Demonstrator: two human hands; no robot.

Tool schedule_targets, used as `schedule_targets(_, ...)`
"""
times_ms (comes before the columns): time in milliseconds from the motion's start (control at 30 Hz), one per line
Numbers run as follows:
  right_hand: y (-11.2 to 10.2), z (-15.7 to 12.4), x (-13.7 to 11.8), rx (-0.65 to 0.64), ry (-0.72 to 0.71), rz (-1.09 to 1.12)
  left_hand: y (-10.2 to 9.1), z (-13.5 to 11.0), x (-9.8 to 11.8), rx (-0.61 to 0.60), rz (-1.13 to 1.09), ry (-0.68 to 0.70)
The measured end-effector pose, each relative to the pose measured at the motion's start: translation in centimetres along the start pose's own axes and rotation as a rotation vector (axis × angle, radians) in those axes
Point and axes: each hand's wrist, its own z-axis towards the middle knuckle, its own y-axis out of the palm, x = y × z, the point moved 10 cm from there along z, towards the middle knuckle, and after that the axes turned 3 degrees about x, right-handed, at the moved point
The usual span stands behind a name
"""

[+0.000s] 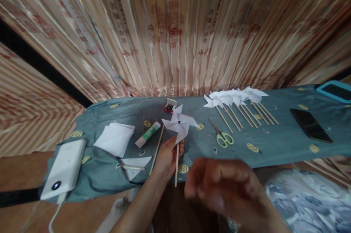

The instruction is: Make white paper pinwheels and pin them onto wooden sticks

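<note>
My left hand (pixel 168 155) is closed around the wooden stick of a white paper pinwheel (pixel 183 127), just below its blades. The pinwheel stands upright, a shiny pin at its centre, and the stick's lower end shows below my fingers. My right hand (pixel 223 185) is raised close to the camera, right of the stick and apart from it. Its fingers look bent but are blurred, so whether they hold anything is unclear. Left of the pinwheel lie a loose wooden stick (pixel 157 149) and a glue stick (pixel 148 134). Behind it is a small red-edged box (pixel 170 105).
Several finished pinwheels (pixel 233 97) lie in a row at the back right. Green-handled scissors (pixel 224 139), a black phone (pixel 311 125) and a blue-framed device (pixel 336 91) rest on the cloth. Leftward are square papers (pixel 115 138), a pencil (pixel 133 167) on a paper triangle, and a white power bank (pixel 64 169).
</note>
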Motion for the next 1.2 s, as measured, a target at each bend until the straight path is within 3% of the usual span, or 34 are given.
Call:
schedule_targets(67, -3.5, 3.7, 0.0, 0.226, 0.01, -0.204, -0.1, 0.0, 0.5, -0.009, 0.002, 0.027)
schedule_targets(167, -4.9, 6.5, 2.5, 0.268, 0.004, -0.367, 0.0, 0.1, 1.3, -0.026, 0.017, 0.06)
schedule_targets(300, -3.5, 6.6, 8.5, 0.161, 0.157, -0.465, -0.3, 0.3, 1.7, 0.021, 0.025, 0.084)
schedule_targets(433, -1.6, 6.1, 10.8, 0.086, 0.194, -0.435, -0.6, 0.3, 1.3, 0.046, 0.041, 0.062)
schedule_targets(733, -0.9, 6.3, 10.8, 0.068, 0.182, -0.431, -0.9, 0.3, 1.1, 0.022, 0.031, 0.064)
schedule_targets(1067, -2.5, 6.8, 10.7, 0.106, 0.174, -0.371, -1.0, -0.5, -0.7, 0.004, 0.015, -0.012)
schedule_targets(1200, -4.1, 7.0, 8.6, 0.14, 0.11, -0.436, -1.2, -0.5, -0.8, 0.011, 0.022, -0.017)
